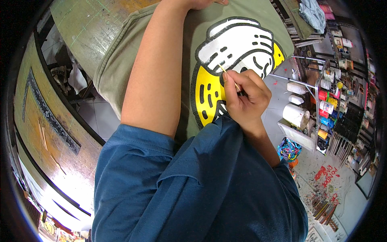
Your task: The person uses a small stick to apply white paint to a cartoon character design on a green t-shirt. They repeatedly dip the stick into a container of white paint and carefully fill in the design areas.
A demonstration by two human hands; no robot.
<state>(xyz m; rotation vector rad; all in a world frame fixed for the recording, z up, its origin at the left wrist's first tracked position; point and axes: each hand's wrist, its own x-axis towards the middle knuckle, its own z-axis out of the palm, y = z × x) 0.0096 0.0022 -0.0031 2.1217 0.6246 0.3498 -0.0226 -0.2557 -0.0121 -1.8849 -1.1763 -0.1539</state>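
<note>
Pinching a slim wooden stick (222,69), the right hand (248,97), in the head view, points it at the white-and-yellow print (238,45) on an olive garment (187,48) spread over the worktop (80,24); the left hand (201,3) is cropped at the top, its grip indiscernible.

We're seeing olive-green cloth (183,90) here, and our print (238,38) blazes white and yellow, bold black outlines, black dashes! Our stick (223,69) is pale tan, our shirt (238,181) plain dark blue, that ball (289,149) mottled multicolour.
</note>
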